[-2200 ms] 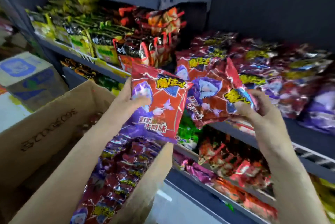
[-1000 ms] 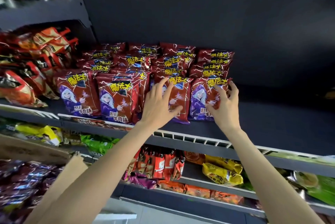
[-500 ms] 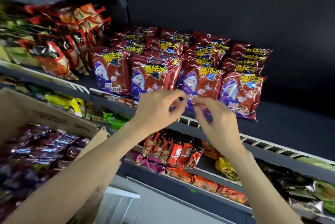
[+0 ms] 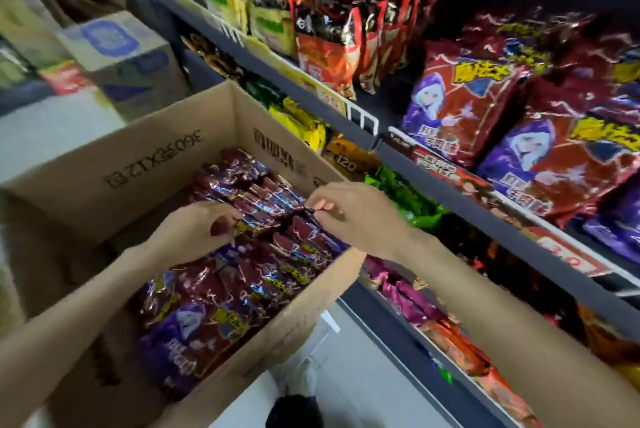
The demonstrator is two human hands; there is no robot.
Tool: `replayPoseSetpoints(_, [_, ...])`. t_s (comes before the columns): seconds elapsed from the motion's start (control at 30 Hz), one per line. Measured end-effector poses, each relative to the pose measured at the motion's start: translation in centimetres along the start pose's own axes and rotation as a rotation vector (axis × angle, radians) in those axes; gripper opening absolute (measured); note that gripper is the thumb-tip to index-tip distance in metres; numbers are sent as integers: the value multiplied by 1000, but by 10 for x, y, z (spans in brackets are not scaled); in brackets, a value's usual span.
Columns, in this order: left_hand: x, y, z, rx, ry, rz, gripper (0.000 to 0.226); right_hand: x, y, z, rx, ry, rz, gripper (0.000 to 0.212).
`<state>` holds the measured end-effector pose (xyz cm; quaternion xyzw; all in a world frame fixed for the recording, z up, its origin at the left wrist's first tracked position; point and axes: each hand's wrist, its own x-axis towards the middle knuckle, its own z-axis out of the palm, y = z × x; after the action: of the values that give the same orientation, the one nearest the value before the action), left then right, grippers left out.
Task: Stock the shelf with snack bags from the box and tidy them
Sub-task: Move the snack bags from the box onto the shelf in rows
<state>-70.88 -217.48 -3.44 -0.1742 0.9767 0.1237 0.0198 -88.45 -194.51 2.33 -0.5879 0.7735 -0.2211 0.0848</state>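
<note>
An open cardboard box (image 4: 162,154) stands left of the shelf, filled with several red-and-purple snack bags (image 4: 239,292) packed on edge. My left hand (image 4: 194,232) reaches into the box and its curled fingers grip the top edge of one bag (image 4: 252,223). My right hand (image 4: 353,216) is beside it, pinching the top edge of another bag in the box (image 4: 304,223). More of the same bags (image 4: 460,98) stand upright in rows on the dark shelf (image 4: 446,192) at the right.
Green, yellow and orange snack packs fill the shelf section (image 4: 322,36) further left and the lower shelves (image 4: 412,206). A second carton with blue print (image 4: 121,53) sits behind the box. Pale floor (image 4: 346,375) shows below the box's near flap.
Both hands have left the bags on the shelf and dropped left into the box. The view has swung from the shelf down to the box.
</note>
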Motion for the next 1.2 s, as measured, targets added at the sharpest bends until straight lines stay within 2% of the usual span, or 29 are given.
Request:
replayPoseSetpoints(0.07, [-3,-35,14,71,-120,-96,38,40,-2,27,-51,-141,-1,23])
replayPoseSetpoints(0.17, [1,-67,30,111,-217,-117,47,90,0,71,-129,-291,11,28])
replayPoseSetpoints(0.33, [25,-102,63,166,-135,-80,58,143,6,137,-268,-472,70,28])
replayPoseSetpoints(0.47, [55,-121,92,91,-116,-101,72,167,13,175,-357,-588,100,36])
replayPoseSetpoints(0.57, [73,-128,114,8,-142,-145,84,172,15,199,-497,-564,128,58])
replayPoseSetpoints(0.63, [81,-132,122,40,-139,-154,86,171,15,213,-567,-510,137,71])
replayPoseSetpoints(0.73, [85,-141,123,126,-87,-162,81,170,12,228,-652,-455,96,80])
replayPoseSetpoints(0.83, [87,-155,121,188,-28,-133,77,171,8,237,-669,-445,82,77])
replayPoseSetpoints(0.93, [92,-163,121,149,-41,-124,79,171,6,241,-609,-441,106,68])
replayPoseSetpoints(1.07, [94,-169,124,137,-117,-118,93,169,1,243,-515,-431,154,63])
replayPoseSetpoints(1.2, [90,-178,128,237,-137,-33,102,168,2,242,-475,-417,261,70])
